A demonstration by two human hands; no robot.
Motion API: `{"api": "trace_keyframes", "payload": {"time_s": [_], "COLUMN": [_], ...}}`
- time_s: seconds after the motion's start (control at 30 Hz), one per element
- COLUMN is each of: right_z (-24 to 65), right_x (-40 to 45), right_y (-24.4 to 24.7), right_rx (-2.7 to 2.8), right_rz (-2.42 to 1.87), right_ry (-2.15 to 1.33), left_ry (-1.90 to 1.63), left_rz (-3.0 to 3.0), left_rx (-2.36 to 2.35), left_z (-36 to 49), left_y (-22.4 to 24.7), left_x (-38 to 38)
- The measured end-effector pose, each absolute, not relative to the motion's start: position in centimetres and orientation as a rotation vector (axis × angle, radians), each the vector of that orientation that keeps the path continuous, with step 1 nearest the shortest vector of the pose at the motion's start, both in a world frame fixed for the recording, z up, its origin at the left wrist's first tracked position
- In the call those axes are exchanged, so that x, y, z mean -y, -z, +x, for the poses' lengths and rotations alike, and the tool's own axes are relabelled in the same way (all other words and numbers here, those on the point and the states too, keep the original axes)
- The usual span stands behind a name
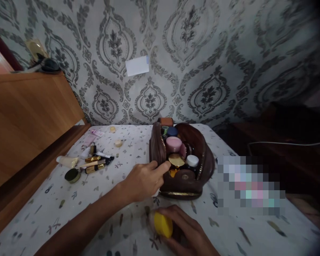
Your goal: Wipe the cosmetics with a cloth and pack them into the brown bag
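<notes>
We have two hands over one surface covered in a patterned white cloth. In our right hand we hold one yellow round container, low in front of the bag and apart from it; the fingers curl around its side, gripping it. Our left hand reaches to the front left of one open brown bag, its fingers bent, with one fingertip near the gold lid; we cannot tell whether they pinch anything. One small white bit shows beneath that hand, too hidden to name.

Inside the bag we count four clear round lids: one dark blue at the back, one pink in the middle, and, towards the front, one gold lid and one white lid. One greenish item sits beside the blue one.

To the left of the bag we see two small pale round pieces, one farther back than the other. Farther left lie one cream tube, one dark green round container, two gold-and-black tubes and some pink packs. We see one white card on the patterned wall.
</notes>
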State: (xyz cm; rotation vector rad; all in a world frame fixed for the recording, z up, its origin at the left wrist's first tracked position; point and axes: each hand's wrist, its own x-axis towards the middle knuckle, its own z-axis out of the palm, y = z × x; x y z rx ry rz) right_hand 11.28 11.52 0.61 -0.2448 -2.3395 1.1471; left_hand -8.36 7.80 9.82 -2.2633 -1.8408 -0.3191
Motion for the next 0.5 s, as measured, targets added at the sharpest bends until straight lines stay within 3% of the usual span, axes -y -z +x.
{"api": "trace_keyframes", "payload": {"time_s": [0.5], "right_z": [11.48], "right_x": [-11.65], "right_y": [-0.14], "right_rx": [2.322], "right_rz": [-0.193], "right_ry": [-1.101], "left_ry": [0.638], "left_rz": [-2.292], "left_rx": [1.832], "left_z": [-8.72], "left_y": [-8.67], "left_x": [-7.98]}}
